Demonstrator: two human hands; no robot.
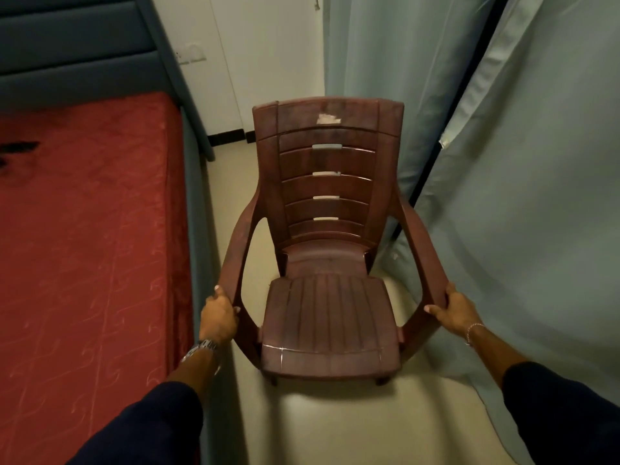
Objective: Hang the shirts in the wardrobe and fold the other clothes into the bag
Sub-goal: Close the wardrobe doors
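The torn label on the brown slatted plastic armchair point(330, 317) is unreadable; the left hand point(218, 318) and right hand point(457, 312) each curl fingers around an armrest.

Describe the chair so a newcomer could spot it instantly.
Find the red-covered bed on the left and the pale blue curtain on the right. Between them is a brown plastic armchair, both hands gripping its armrests. Its slatted back carries a torn whitish sticker.

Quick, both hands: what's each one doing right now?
Left hand: grips the brown plastic chair's left armrest.
Right hand: grips the chair's right armrest.
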